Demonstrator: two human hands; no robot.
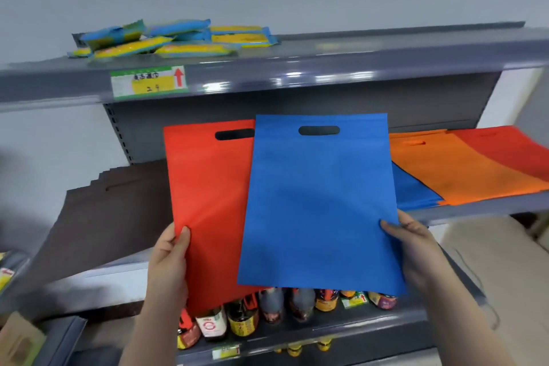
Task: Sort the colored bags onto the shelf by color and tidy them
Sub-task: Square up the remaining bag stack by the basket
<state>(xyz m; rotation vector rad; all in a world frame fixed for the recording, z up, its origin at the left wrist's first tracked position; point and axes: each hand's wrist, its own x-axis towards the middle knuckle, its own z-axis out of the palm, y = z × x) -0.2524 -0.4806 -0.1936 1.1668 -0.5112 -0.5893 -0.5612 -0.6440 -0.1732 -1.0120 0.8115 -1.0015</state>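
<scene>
My left hand (169,258) grips the lower left edge of a red bag (208,202), held upright in front of the middle shelf (463,212). My right hand (413,244) pinches the right edge of a blue bag (320,205) that overlaps the red one. Both bags have a cut-out handle at the top. On the shelf lie a brown stack (104,211) at left, a blue bag (413,187) behind the held one, an orange stack (457,169) and a red stack (514,148) at right.
The top shelf (356,68) carries blue and yellow packets (166,38) and a price label (148,80). Several sauce bottles (267,315) stand on the lower shelf under the held bags. A beige sack (505,261) sits at right.
</scene>
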